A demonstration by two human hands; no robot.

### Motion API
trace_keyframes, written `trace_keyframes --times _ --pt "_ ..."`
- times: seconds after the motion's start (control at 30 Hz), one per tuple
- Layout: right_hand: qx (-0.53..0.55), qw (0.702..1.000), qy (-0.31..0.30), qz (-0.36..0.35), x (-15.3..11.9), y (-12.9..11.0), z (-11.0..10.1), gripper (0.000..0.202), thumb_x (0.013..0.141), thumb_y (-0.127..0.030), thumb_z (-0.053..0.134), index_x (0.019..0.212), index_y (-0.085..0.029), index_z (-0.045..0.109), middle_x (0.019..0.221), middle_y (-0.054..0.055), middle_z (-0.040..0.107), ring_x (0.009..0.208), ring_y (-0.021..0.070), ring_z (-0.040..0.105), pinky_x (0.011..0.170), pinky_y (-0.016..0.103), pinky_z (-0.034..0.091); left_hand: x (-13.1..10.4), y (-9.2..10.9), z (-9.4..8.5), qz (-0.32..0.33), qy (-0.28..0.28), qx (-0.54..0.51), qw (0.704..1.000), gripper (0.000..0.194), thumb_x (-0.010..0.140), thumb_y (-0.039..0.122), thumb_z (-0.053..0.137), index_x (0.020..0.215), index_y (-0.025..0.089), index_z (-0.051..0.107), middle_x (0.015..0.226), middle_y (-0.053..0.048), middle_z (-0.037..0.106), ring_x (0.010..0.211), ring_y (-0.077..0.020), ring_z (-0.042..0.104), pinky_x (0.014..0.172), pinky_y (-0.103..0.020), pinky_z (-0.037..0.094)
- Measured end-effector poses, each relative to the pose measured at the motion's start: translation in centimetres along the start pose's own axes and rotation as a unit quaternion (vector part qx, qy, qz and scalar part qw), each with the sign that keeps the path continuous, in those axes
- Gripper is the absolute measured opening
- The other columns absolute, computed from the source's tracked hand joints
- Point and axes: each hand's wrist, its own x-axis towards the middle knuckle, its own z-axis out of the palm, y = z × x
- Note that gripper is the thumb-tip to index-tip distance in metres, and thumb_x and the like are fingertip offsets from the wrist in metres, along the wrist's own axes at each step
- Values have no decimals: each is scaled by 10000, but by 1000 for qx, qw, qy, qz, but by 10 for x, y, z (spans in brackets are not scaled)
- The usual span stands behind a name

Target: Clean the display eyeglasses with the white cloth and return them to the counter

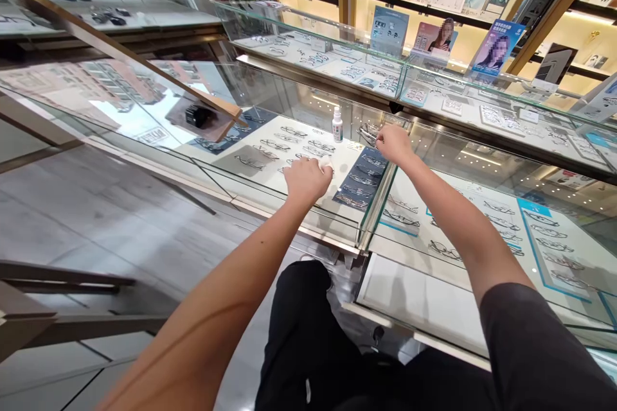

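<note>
Bottle (pixel 337 128) upright, glasses (pixel 368 133) leftward from right hand (pixel 394 143)

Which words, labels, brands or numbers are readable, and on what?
None can be quoted reliably.
White bottle: label too small.
Blue-purple sign: white characters, too blurred.
White display sheet: dark lettering, too small.
Pink sign: print too small.
Reflection at left: lettering, blurred.

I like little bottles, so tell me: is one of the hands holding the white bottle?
No, the bottle stands upright on the glass counter, apart from the left hand and right hand.
</note>
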Motion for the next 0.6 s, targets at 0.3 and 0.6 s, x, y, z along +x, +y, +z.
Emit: trace_keyframes --times 0.3,0.6 --pt "335 913 -175 -155 -213 -30 -92 138 923 -200 633 850 -254 736 1000 16 795 973 195 745 892 341 564 1 -2 -7 -1 -10 -12 1000 557 959 347 343 1238 52 725 1288 -302 675 1221 -445 608 983 -532 453" --pt "149 969 -166 -105 -319 -8 -14 190 930 -114 596 881 -227 742 944 78 770 888 226 732 794 361 597 5 -6 -7 -7 -6 -10 1000 556 960 380 350 1234 75 725 1278 -293 672 1203 -439 614 983 -528 453"
